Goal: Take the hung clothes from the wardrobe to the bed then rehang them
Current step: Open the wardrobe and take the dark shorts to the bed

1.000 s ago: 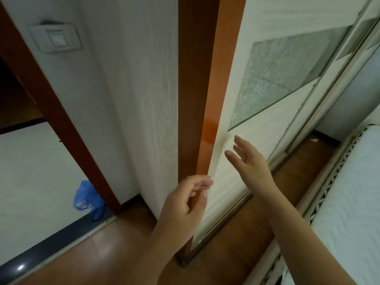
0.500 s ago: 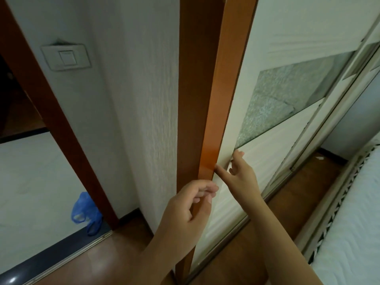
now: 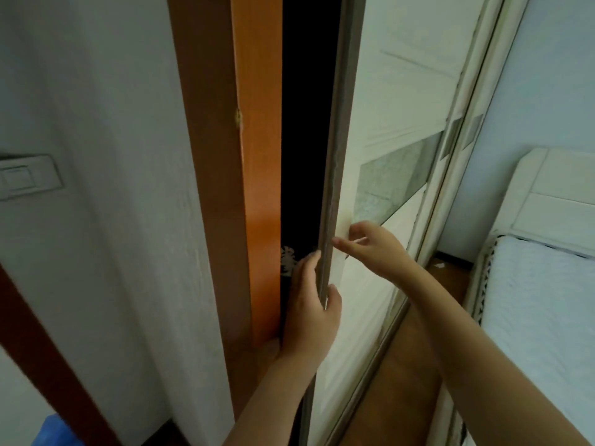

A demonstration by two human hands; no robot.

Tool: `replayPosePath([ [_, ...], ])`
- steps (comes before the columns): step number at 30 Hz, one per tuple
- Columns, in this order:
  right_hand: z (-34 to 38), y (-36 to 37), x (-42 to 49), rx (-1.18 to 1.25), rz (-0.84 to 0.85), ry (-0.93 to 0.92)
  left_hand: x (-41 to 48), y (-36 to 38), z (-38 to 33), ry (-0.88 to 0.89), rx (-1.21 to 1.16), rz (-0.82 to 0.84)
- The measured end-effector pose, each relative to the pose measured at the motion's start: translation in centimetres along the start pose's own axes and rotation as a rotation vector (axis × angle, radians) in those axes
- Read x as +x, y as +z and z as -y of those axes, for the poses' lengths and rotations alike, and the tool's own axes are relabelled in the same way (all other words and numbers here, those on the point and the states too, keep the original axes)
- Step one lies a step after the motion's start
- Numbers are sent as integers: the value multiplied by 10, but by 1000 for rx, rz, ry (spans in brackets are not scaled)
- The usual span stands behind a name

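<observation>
The wardrobe's white sliding door with a frosted glass panel stands slid a little to the right. A narrow dark gap shows between it and the orange wooden side panel. My left hand is shut on the door's brown edge strip, fingers inside the gap and thumb on the front. My right hand rests with its fingertips on the door face just right of that edge. Inside the gap, a dark garment with a white print is barely visible. The bed with its white mattress lies at the right.
A white textured wall with a light switch fills the left. A brown door frame and a blue bag sit at the lower left. Wooden floor runs between wardrobe and bed.
Both hands reached the door edge and took hold. The door slid right, opening a dark gap. The view tilted upward.
</observation>
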State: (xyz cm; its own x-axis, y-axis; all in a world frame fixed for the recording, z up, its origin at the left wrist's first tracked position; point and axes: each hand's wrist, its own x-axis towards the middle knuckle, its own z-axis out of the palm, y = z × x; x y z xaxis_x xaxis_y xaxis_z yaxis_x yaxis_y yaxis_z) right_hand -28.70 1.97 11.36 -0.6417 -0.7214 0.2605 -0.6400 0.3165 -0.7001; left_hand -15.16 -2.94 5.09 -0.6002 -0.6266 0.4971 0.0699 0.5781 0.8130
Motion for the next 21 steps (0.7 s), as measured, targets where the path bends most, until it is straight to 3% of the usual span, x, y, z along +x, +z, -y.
replayPosePath([
  [4,16,-8,20,-91,-136,-37,29,17,10,6,42,-99],
  [10,1,-7,39,-29,-96,-94,66,49,28,-14,30,-157],
  [21,-51,-34,88,44,-115,-117,116,117,46,-67,-74,-92],
])
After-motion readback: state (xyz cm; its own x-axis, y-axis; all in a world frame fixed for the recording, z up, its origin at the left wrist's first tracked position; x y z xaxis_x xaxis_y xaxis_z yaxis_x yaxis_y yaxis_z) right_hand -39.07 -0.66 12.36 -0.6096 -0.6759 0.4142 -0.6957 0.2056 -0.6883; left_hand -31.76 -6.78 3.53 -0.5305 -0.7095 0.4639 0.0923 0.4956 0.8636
